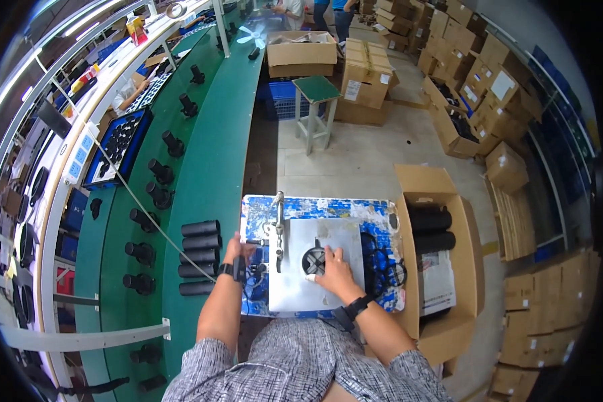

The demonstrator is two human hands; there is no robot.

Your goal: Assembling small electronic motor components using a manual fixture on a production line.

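A metal plate [295, 295] lies on the blue, paint-worn worktop in front of me. On it rests a round black part [313, 260] with cross-shaped spokes and a short tab on its far side. My right hand [335, 271] grips its right and near edges between thumb and fingers. White material covers the thumb tip. A metal clamp [279, 224] stands along the plate's left side, its dark handle [254, 242] pointing left. My left hand [236, 252] is closed around the handle's outer end; the fingers are partly hidden. A dark cable and small parts lie beside the left wrist.
More round black parts [382, 268] lie right of the plate. An open carton [472, 268] at the right holds black tubes. Black cylinders [201, 258] lie on the green bench [211, 134] at the left. A stool [315, 90] and stacked cartons [365, 74] stand ahead.
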